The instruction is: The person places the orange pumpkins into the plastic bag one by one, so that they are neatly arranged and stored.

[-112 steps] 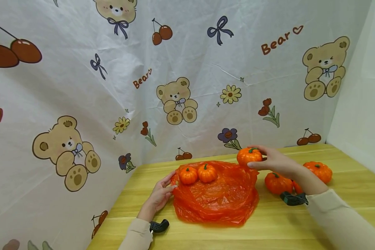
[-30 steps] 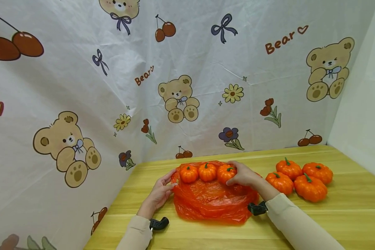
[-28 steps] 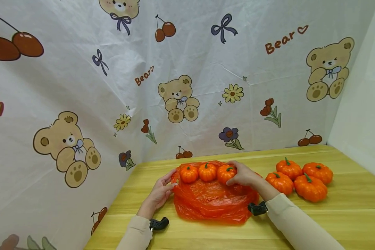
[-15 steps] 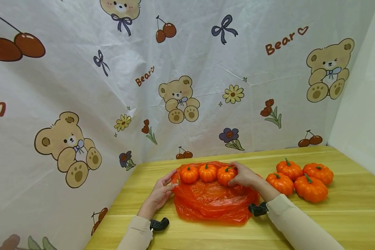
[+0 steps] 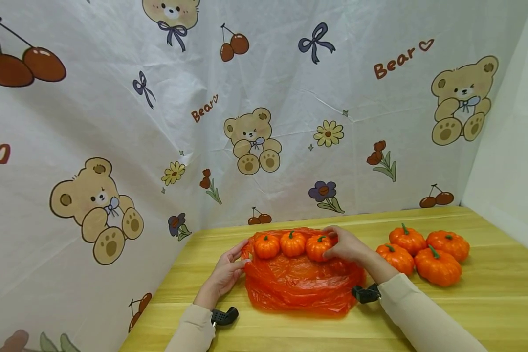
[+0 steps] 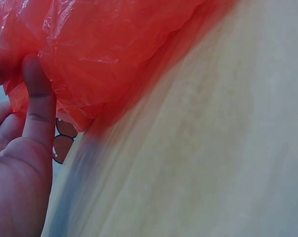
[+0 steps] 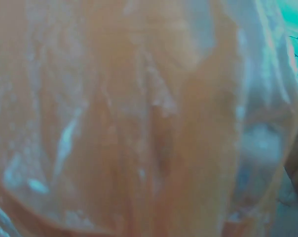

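Observation:
A red plastic bag (image 5: 299,288) lies spread open on the wooden table, with its mouth toward the back. My left hand (image 5: 226,271) pinches the left edge of the bag between thumb and fingers; in the left wrist view the thumb (image 6: 38,94) presses on the film. Three small orange pumpkins sit in a row in the bag: a left one (image 5: 266,246), a middle one (image 5: 292,243) and a right one (image 5: 317,248). My right hand (image 5: 349,247) stands at the right pumpkin, thumb and fingers spread loosely at its right side. Blurred bag film fills the right wrist view.
Right of the bag, several larger orange pumpkins stand in a cluster, the front one (image 5: 438,267) nearest me. A white cloth (image 5: 281,73) printed with bears hangs behind and left of the table (image 5: 501,303). A white wall (image 5: 510,161) rises at the right.
My right hand carried the right pumpkin leftward into the bag, beside the other two. Just now the hand has eased slightly right while the pumpkin stayed put. The left hand kept its place.

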`<state>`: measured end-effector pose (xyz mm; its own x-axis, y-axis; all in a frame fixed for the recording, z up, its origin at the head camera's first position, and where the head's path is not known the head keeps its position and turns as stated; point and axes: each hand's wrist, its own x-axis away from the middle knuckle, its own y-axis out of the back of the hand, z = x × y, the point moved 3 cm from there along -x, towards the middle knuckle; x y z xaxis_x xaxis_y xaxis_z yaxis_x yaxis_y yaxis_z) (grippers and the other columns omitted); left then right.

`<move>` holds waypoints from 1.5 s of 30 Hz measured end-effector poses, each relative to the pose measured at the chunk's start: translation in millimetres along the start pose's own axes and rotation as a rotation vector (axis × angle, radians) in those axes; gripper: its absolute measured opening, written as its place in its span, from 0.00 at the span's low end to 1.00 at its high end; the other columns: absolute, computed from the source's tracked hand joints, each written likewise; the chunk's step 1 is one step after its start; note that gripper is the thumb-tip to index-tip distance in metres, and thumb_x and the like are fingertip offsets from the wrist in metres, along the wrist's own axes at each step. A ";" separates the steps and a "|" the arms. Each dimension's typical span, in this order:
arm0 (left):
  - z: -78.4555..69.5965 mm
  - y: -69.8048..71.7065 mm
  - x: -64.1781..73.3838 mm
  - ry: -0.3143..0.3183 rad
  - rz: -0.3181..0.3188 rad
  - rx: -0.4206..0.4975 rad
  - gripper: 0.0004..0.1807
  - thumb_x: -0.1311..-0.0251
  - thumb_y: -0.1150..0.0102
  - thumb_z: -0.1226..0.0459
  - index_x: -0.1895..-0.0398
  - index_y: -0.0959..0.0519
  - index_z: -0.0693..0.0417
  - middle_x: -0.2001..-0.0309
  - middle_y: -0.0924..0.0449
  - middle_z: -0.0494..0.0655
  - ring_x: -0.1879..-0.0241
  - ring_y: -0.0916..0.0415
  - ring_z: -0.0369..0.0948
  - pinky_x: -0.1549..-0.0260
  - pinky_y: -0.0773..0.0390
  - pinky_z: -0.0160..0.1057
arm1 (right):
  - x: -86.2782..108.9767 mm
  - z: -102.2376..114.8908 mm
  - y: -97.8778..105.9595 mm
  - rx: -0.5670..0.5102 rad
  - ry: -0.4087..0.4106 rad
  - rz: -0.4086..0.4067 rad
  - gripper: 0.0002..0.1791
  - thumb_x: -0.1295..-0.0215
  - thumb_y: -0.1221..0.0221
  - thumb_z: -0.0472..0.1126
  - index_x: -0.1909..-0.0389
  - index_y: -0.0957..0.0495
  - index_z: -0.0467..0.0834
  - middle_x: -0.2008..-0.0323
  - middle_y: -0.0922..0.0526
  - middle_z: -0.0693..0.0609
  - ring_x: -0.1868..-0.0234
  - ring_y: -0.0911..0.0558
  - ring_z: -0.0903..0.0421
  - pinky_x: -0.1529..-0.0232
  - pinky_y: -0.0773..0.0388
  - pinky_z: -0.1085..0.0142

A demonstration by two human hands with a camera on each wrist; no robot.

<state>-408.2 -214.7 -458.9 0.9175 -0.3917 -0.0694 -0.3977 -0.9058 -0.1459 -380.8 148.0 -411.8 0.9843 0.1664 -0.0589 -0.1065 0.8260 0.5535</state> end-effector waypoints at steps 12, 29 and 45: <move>1.2 -0.3 -0.6 0.000 -0.003 -0.017 0.41 0.31 0.45 0.77 0.17 0.48 0.55 0.18 0.51 0.60 0.35 0.26 0.42 0.49 0.16 0.31 | 0.9 3.5 8.9 -0.038 0.004 -0.001 0.40 0.41 0.29 0.36 0.28 0.34 0.35 0.32 0.30 0.30 0.38 0.24 0.33 0.37 0.22 0.41; 3.2 -1.9 1.7 0.001 -0.018 -0.025 0.41 0.31 0.45 0.76 0.17 0.46 0.52 0.19 0.47 0.60 0.32 0.28 0.43 0.47 0.16 0.33 | 14.2 13.3 26.2 -0.004 0.070 0.051 0.32 0.35 0.31 0.39 0.32 0.30 0.37 0.32 0.29 0.30 0.34 0.27 0.28 0.38 0.20 0.43; 2.0 0.5 1.5 -0.014 -0.015 -0.025 0.41 0.31 0.46 0.77 0.17 0.47 0.55 0.19 0.48 0.61 0.36 0.25 0.40 0.49 0.15 0.31 | 39.2 33.4 44.0 0.029 0.191 0.090 0.30 0.35 0.31 0.41 0.35 0.28 0.37 0.34 0.27 0.30 0.36 0.25 0.28 0.43 0.16 0.46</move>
<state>-407.1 -215.4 -461.0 0.9230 -0.3760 -0.0815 -0.3836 -0.9154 -0.1223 -342.2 172.9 -362.0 0.9261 0.3401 -0.1635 -0.1857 0.7880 0.5871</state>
